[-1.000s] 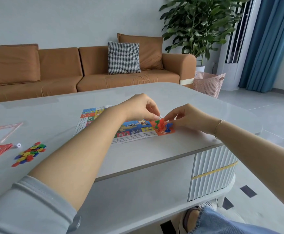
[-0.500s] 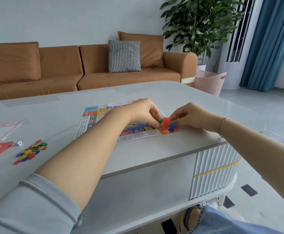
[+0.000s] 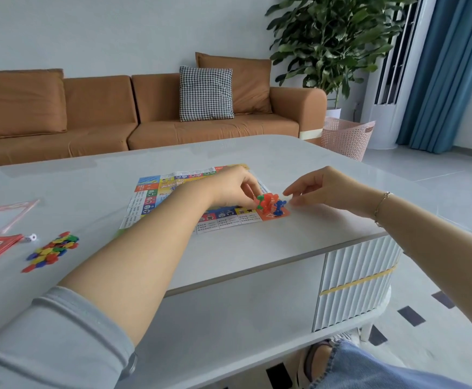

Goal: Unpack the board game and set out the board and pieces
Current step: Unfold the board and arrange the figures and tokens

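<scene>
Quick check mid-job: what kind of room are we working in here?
Most likely a home living room: a brown fabric sofa with a houndstooth cushion, a large leafy potted plant, and a low grey coffee table.

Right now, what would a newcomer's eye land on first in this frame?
Both hands meet over the game board's near right corner: the left hand pinches a green pawn in a cluster with red and blue pawns, while the right hand hovers beside them. A heap of colored chips lies far left on the table.

left hand (image 3: 230, 186) pinching green pawn (image 3: 260, 202), board (image 3: 156, 192), right hand (image 3: 324, 189) beside
</scene>
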